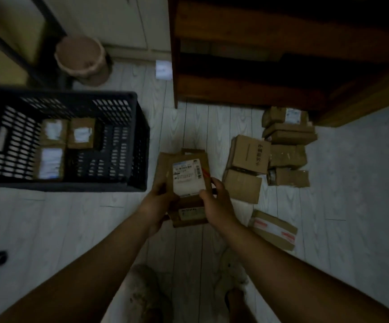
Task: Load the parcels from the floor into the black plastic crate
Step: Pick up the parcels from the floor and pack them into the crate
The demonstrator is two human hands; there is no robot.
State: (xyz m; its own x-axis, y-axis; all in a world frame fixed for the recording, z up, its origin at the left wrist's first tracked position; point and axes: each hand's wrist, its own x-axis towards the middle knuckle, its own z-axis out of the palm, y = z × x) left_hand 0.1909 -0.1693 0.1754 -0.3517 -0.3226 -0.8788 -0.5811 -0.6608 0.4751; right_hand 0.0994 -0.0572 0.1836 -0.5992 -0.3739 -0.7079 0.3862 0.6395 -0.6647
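Both hands, left hand [159,201] and right hand [214,203], grip a stack of parcels [189,180]; the black plastic crate [140,145] stands left of the grip, loose parcels [247,157] right.

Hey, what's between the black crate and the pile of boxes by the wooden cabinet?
In the head view, only the held parcels, gripped by the left hand and right hand, over bare floor.

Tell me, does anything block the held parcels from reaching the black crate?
Nothing visible. The left hand and right hand grip the held parcels just right of the crate, only floor between. Its top is open; three parcels inside leave its right side free.
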